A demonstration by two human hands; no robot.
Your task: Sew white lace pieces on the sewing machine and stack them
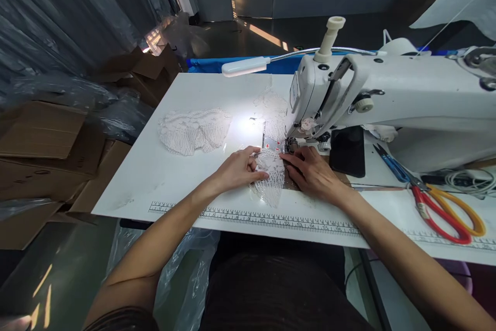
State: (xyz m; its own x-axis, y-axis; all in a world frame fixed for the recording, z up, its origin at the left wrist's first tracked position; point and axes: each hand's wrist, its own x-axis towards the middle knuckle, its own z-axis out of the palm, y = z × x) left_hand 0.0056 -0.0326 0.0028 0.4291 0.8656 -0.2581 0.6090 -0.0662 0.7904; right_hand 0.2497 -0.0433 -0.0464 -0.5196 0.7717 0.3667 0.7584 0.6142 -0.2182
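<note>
A piece of white lace fabric [272, 178] lies in front of the needle area of a white sewing machine [310, 93]. On its left edge, my left hand [240, 168] pinches the lace between thumb and fingers. My right hand [312, 173] rests at the lace's upper right edge beside the presser foot [290, 145], its fingertips on the fabric; its grip is partly hidden. More white lace [273, 106] lies behind the needle. To the left, a separate gathered lace piece [194, 132] lies flat on the white table [135, 176].
Scissors with red and orange handles [445, 212], blue snips [391, 163] and a black phone [347, 151] lie at right. A lamp [246, 66] lights the needle area. A ruler strip [271, 220] runs along the front edge. Cardboard boxes [42, 150] stand left.
</note>
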